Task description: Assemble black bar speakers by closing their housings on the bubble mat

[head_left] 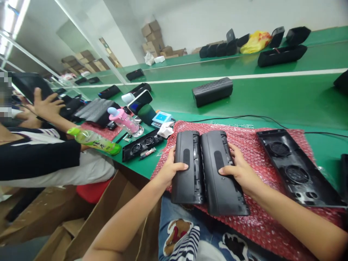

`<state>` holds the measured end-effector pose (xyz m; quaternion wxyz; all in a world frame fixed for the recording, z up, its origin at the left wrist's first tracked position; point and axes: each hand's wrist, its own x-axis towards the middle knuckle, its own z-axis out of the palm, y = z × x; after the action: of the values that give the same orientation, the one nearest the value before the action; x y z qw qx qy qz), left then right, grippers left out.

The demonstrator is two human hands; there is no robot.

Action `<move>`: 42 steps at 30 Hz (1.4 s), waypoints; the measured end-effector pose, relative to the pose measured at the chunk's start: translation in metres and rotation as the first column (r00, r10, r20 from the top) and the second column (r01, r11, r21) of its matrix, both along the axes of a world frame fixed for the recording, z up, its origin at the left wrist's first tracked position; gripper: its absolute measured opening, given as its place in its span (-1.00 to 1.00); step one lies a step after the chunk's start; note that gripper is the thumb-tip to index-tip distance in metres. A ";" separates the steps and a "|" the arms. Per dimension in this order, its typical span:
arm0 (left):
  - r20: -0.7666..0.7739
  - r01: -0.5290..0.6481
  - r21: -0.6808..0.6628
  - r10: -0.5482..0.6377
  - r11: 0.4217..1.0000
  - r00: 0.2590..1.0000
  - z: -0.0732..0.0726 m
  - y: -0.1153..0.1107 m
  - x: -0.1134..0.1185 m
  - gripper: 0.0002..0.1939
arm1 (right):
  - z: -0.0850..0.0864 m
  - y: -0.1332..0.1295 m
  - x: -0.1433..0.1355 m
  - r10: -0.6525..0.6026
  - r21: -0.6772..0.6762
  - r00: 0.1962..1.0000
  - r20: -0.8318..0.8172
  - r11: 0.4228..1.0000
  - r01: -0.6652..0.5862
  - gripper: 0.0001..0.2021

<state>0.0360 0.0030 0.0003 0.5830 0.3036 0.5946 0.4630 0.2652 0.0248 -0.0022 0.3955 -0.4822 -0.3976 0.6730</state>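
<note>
Left hand [173, 167] and right hand [239, 168] each grip black shell, both over red bubble wrap [261, 174]; shells smooth, curved.

Most fingers of the left hand [170, 169] and of the right hand [241, 173] are hidden behind the two black casings [185, 185], which also cover part of the red bubble wrap [250, 145]. Right of this wrap, a dark object [344, 172] is cut by the edge. Far left of it, a person [40, 154] is also cut. Behind it, the small device's [162, 117] screen is too small for reading.
</note>
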 end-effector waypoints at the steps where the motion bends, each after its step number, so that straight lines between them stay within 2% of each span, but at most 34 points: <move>1: -0.005 0.003 0.002 -0.003 1.000 1.000 0.001 0.001 0.000 -0.02 | -0.001 0.000 0.000 -0.008 0.000 1.000 0.002 1.000 0.008 -0.04; 7: -0.050 0.014 -0.004 -0.014 1.000 0.999 0.005 0.006 0.001 -0.01 | -0.002 0.000 0.001 -0.013 -0.030 1.000 -0.010 0.999 0.012 -0.01; 18: -0.105 0.114 -0.030 -0.117 0.993 0.988 0.019 0.012 0.001 -0.07 | -0.004 0.001 0.001 -0.022 -0.017 0.999 0.032 1.000 0.022 0.00; 27: -0.098 0.127 -0.046 -0.131 0.991 0.987 0.017 0.011 0.001 -0.08 | -0.007 0.002 0.000 -0.058 -0.003 0.998 0.013 0.998 0.058 -0.04; 42: -0.100 0.142 -0.028 -0.144 0.989 0.985 0.018 0.012 0.006 -0.14 | -0.010 0.002 0.003 -0.034 -0.004 0.999 0.008 0.999 0.034 -0.03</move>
<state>0.0423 0.0146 0.0184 0.5869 0.3626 0.6049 0.3977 0.2680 0.0270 -0.0125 0.4044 -0.4924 -0.3895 0.6651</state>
